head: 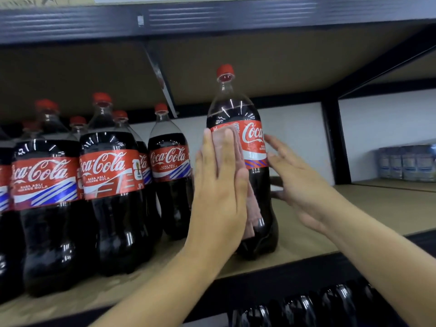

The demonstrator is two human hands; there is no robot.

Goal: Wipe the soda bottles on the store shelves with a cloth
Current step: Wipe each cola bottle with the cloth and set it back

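Note:
A tall cola bottle [247,128] with a red cap and red label stands upright on the wooden shelf [306,241], apart from the others. My left hand [221,185] presses a pink cloth [250,201] flat against the bottle's left side with straight fingers. On the bottle's right side, my right hand [297,182] rests with fingers extended, steadying it. Several more cola bottles [108,180] stand grouped to the left on the same shelf.
A dark metal shelf frame [332,142] rises right of the bottle. Packs of small water bottles [405,164] sit far right. Tops of dark bottles [306,305] show on the shelf below. The upper shelf's underside [212,67] hangs close above.

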